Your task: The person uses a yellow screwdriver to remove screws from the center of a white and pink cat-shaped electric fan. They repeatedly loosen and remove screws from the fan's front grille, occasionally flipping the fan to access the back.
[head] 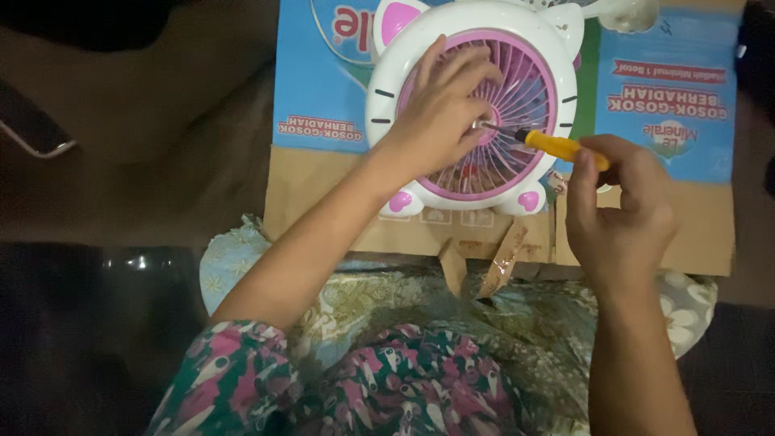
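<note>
ok | left hand (440,113) fingers spread, pressing fan (484,105) grille by the hub | right hand (617,210) closed round screwdriver (557,145), tip at hub beside left fingertips | keep shaft square, steady pressure

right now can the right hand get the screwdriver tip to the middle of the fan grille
Probably yes: the right hand holds the yellow screwdriver with its tip already at the fan hub, and the left hand lies beside it, not across.

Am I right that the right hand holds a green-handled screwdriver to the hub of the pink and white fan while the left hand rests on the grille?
Not quite: the head view shows the screwdriver handle is yellow, not green. The right hand does hold it to the fan hub, and the left hand rests on the grille.
</note>
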